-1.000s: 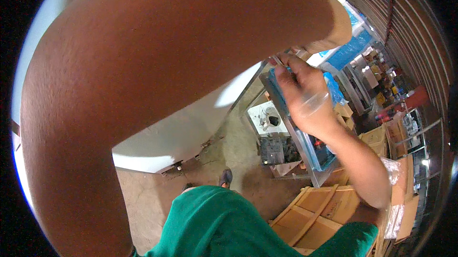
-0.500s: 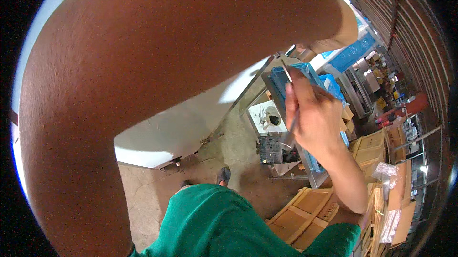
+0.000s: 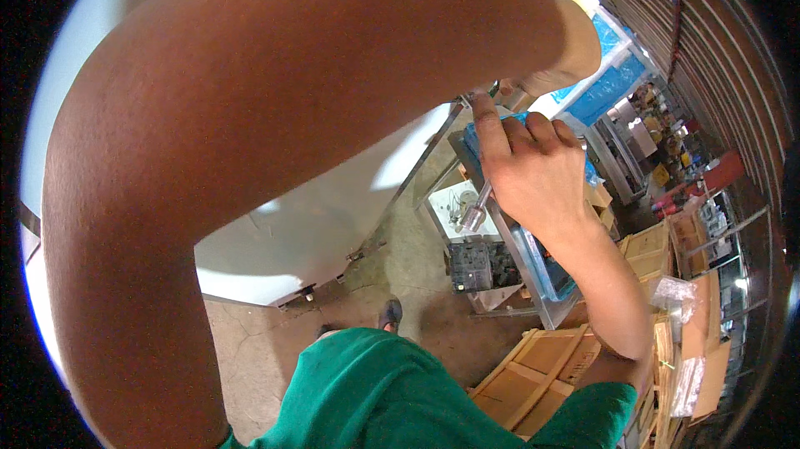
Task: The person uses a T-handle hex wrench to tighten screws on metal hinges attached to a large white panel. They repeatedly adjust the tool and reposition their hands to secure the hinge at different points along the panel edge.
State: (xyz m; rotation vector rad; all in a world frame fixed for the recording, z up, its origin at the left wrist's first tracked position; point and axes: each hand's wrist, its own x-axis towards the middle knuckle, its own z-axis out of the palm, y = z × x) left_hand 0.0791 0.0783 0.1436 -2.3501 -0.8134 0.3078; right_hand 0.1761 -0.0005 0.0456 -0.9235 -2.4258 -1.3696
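My left arm bends across the upper left and hides much of the view. At its end, my left hand (image 3: 540, 81) is close to the upper edge of a large white panel (image 3: 333, 199); its fingers are mostly hidden, so their grip is unclear. My right hand (image 3: 537, 172) is just below it, index finger stretched to a small metal fitting (image 3: 467, 102) at the panel's edge. The other fingers of my right hand curl round a slim metal-looking tool (image 3: 472, 217) with a wider cylindrical end sticking out below; its exact kind is unclear.
Beyond my right hand stands a metal frame table (image 3: 554, 314) with blue-wrapped things. An open black tool case (image 3: 473, 267) and a white board (image 3: 446, 203) sit lower beside it. Wooden crates (image 3: 533, 370) and cardboard (image 3: 708, 324) stand at the right.
My right hand has moved up and left, its index finger now reaching the fitting. The tool's thin shaft no longer points up from the fingers. My left hand has shifted slightly left.
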